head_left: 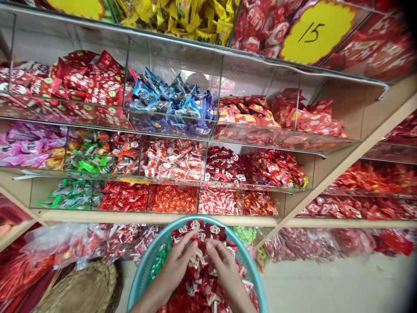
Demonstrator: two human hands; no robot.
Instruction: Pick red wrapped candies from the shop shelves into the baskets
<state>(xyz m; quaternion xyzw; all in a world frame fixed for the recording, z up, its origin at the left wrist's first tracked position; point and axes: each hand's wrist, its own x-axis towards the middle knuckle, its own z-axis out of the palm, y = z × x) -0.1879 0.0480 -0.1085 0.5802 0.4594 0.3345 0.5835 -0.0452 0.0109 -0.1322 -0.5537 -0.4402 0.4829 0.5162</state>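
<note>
A round teal plastic basket stands in front of me, filled with wrapped candies. Most of the candies are red with white print, and dark red packets lie at its far side. Green-wrapped candies show along the left inner wall. My left hand reaches in from the left, fingers stretched over the dark red packets and slightly apart. Close beside it, my right hand rests on the candies with loosely bent fingers. Neither hand visibly grips a packet, though the undersides of the fingers are hidden.
Clear-fronted shelf bins ahead hold red, blue packets, yellow and green candies. A wooden ledge runs just beyond the basket. Bagged candies lie beneath it. A woven straw basket is at left. Pale floor tiles lie right.
</note>
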